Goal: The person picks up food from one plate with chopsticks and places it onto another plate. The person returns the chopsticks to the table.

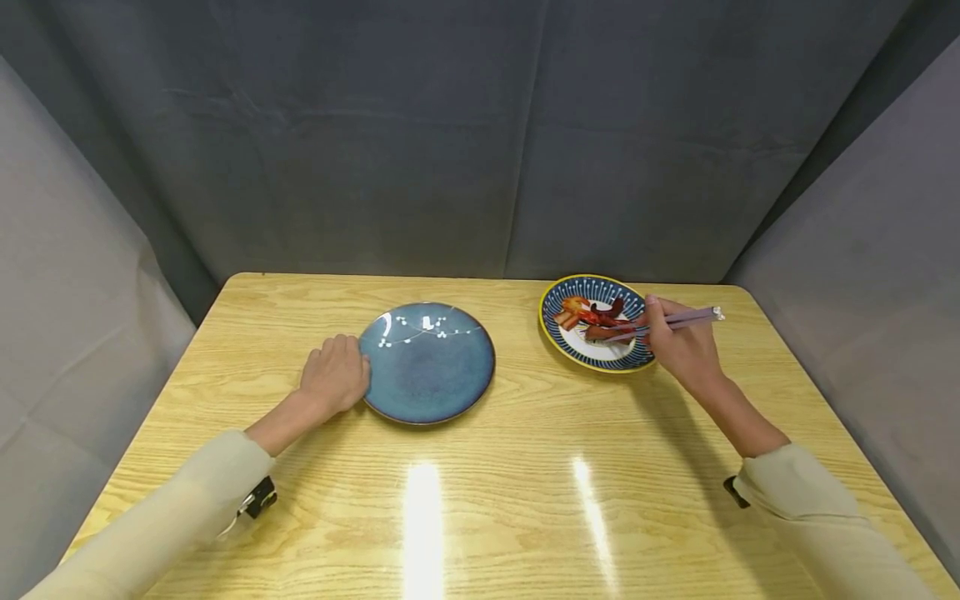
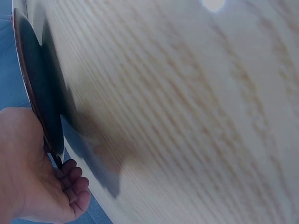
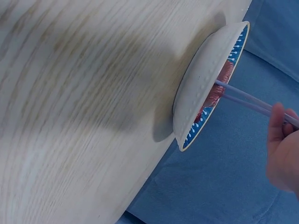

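Note:
My left hand [image 1: 335, 372] holds the left rim of a round blue plate [image 1: 427, 375] with a white blossom pattern. In the left wrist view its fingers [image 2: 75, 185] curl at the plate's edge. Over on the right, my right hand [image 1: 684, 340] grips a pair of light purple chopsticks [image 1: 692, 317]. Their tips reach among pieces of reddish-brown food [image 1: 577, 312] in a shallow bowl [image 1: 558, 343] with a yellow rim and blue-and-white pattern. In the right wrist view, the chopsticks [image 3: 250, 103] slant into the bowl [image 3: 198, 77]; whether they pinch a piece is unclear.
Both dishes stand on a light wooden table [image 1: 510, 500], with a gap between them. A dark grey curtain [image 1: 360, 150] hangs behind the table's far edge, and pale cloth panels [image 1: 870, 275] flank the sides.

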A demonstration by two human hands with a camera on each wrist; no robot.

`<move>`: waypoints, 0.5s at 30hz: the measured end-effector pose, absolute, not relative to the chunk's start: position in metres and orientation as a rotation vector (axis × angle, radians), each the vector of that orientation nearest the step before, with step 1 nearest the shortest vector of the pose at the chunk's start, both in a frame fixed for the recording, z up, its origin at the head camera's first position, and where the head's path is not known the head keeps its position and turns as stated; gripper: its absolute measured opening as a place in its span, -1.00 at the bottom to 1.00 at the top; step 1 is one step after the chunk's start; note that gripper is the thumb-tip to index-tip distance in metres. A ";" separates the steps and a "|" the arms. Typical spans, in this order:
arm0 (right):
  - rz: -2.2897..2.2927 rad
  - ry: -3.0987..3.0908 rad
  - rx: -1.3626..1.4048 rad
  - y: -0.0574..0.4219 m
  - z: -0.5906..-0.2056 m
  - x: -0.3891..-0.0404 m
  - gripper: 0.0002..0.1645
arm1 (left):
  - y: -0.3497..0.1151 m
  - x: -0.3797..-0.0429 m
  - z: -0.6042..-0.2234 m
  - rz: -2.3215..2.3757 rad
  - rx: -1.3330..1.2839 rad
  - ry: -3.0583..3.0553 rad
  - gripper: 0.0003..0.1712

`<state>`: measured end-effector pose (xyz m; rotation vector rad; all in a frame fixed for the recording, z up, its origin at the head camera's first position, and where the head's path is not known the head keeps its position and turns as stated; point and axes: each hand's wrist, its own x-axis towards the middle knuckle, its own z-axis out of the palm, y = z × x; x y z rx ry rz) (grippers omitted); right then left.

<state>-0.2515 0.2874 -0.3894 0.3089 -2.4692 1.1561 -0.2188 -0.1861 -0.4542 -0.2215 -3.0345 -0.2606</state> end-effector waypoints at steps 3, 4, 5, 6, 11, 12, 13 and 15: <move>1.159 -2.453 0.294 0.289 -0.391 -0.251 -0.53 | -0.186 -0.219 -0.454 -0.263 -0.220 -3.034 -0.68; 1.171 -2.443 0.290 0.289 -0.391 -0.250 -0.54 | -0.186 -0.219 -0.454 -0.259 -0.221 -3.035 -0.68; 1.183 -2.435 0.283 0.289 -0.391 -0.249 -0.54 | -0.186 -0.219 -0.454 -0.263 -0.221 -3.033 -0.68; 1.190 -2.429 0.277 0.289 -0.391 -0.248 -0.54 | -0.186 -0.219 -0.454 -0.262 -0.220 -3.032 -0.68; 1.207 -2.407 0.267 0.280 -0.378 -0.237 -0.55 | -0.187 -0.220 -0.455 -0.255 -0.223 -3.039 -0.67; 1.222 -2.398 0.281 0.277 -0.373 -0.233 -0.55 | -0.186 -0.221 -0.456 -0.249 -0.223 -3.042 -0.67; 1.234 -2.387 0.288 0.273 -0.368 -0.229 -0.55 | -0.187 -0.221 -0.456 -0.248 -0.225 -3.045 -0.67; 1.271 -2.366 0.330 0.264 -0.358 -0.222 -0.55 | -0.187 -0.221 -0.456 -0.244 -0.224 -3.047 -0.67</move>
